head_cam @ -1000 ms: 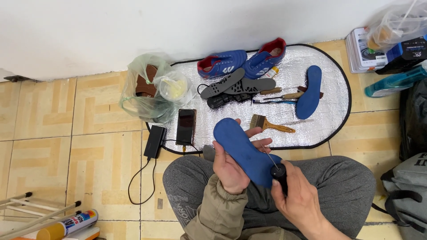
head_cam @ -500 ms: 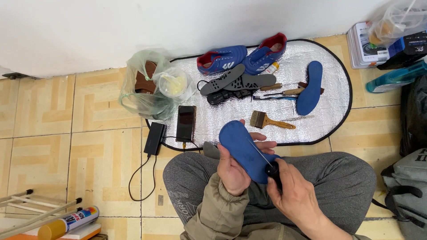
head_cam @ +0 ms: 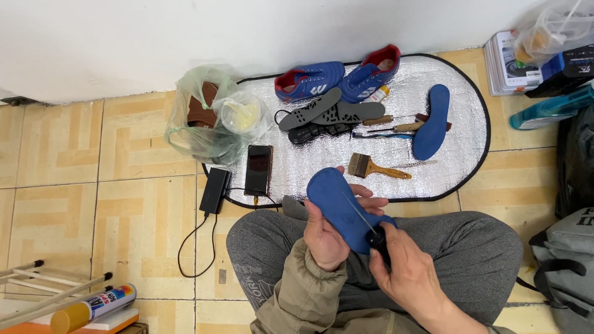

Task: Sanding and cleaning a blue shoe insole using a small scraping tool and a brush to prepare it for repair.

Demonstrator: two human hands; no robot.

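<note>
Clearly you had the blue insole (head_cam: 339, 207) up over your lap, at about six o'clock from the silver mat (head_cam: 458, 86), well apart from the second blue insole (head_cam: 431, 121) lying on that mat at two o'clock. Your left hand (head_cam: 326, 234) cradled it from beneath, the grip wrapped around its edge with fingertips (head_cam: 370, 202) showing past the far side. Your right hand (head_cam: 411, 276) was closed on the black handle of a thin pointed tool (head_cam: 366, 224), whose slim shaft lay across the insole's face.

To do this well, I'd judge you needed the insole braced firmly against your palm so it couldn't flex, the tool kept at a shallow angle, and its point aimed away from the supporting fingers.

On the mat at twelve o'clock sat the pair of blue shoes (head_cam: 337, 79), with grey soles (head_cam: 331, 112) just below them and a brush (head_cam: 377, 167) near the middle. A phone (head_cam: 258, 170) lay at the mat's nine o'clock edge.
</note>
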